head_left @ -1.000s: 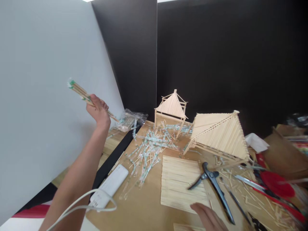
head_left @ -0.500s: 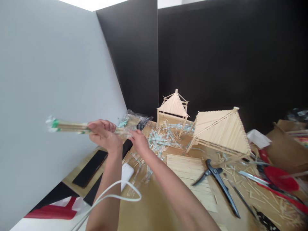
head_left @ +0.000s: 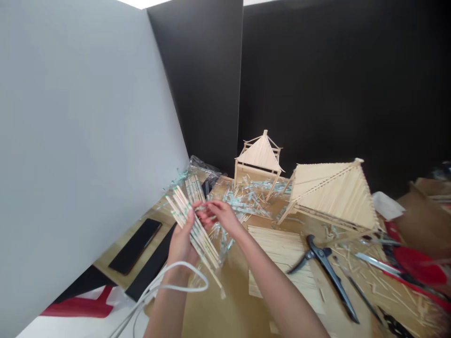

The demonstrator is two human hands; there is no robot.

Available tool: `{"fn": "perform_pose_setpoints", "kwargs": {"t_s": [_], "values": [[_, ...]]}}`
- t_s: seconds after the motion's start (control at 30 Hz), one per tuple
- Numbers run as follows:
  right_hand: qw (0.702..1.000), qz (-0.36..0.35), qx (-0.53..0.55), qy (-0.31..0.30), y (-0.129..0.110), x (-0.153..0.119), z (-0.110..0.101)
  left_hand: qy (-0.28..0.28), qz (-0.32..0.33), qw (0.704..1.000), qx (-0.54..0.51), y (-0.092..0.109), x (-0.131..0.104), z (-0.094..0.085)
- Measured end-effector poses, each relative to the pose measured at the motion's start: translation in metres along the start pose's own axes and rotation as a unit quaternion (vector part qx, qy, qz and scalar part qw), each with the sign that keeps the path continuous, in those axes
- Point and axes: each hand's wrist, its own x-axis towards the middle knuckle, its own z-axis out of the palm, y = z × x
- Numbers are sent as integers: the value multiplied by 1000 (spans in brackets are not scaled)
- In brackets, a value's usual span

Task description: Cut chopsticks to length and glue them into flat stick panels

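My left hand (head_left: 181, 241) is closed around a fanned bundle of wrapped chopsticks (head_left: 206, 241), pale wood in clear sleeves with green print. They slant from upper left to lower right, and one sticks out lower than the others. At the bundle's upper right side, my right hand (head_left: 220, 213) has its fingers pinched together near my left fingertips. What lies between those fingers is hidden. Just behind the hands, more wrapped chopsticks (head_left: 195, 188) lie side by side.
Torn wrappers (head_left: 243, 199) litter the table behind. Two stick-built models, one small (head_left: 259, 155) and one large (head_left: 331, 195), stand at the back. Pruning shears (head_left: 326, 270) rest partly on a flat stick panel (head_left: 266, 249). A phone (head_left: 136, 246) and a white cable (head_left: 183, 286) are at left.
The bundle has swung from level, pointing left, to a steep slant and has fanned out, lower and further right. My right hand has shifted right and slightly down, off the bundle's end.
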Motion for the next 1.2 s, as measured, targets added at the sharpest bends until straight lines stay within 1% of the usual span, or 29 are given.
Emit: {"fn": "perform_pose_setpoints", "kwargs": {"t_s": [0.03,0.07,0.17,0.23,0.3,0.4,0.5,0.63,0.7,0.77,0.87,0.93,1.03,1.13,1.2], "values": [[1000,13,14,7,3,-22,-9,18,-12,1000,8,-12,-2,-3],[999,27,26,6,6,-46,-17,21,-26,999,12,-23,-4,-4],[997,51,49,9,19,-114,-32,-3,-83,996,22,-55,-16,2],[995,63,65,39,28,-145,-37,-30,-129,991,34,-74,-26,9],[991,72,79,77,37,-165,-43,-55,-171,983,48,-90,-35,17],[985,78,98,116,46,-181,-54,-84,-228,966,88,-103,-46,26],[982,84,112,126,50,-192,-63,-105,-272,950,111,-105,-52,34],[980,97,120,124,50,-205,-65,-132,-292,943,93,-103,-58,43],[978,109,123,128,51,-214,-60,-126,-296,942,99,-104,-63,43],[974,124,131,134,52,-225,-53,-105,-301,940,122,-107,-71,40],[968,147,155,134,58,-245,-37,-75,-311,935,154,-113,-84,28],[962,164,173,132,65,-257,-26,-58,-318,932,165,-117,-93,18],[953,185,190,147,80,-270,-13,-31,-332,925,181,-124,-105,5],[945,199,204,160,95,-278,-8,-26,-356,916,182,-128,-112,-2],[940,208,216,164,101,-280,-7,-37,-374,910,176,-129,-113,-3]]}}
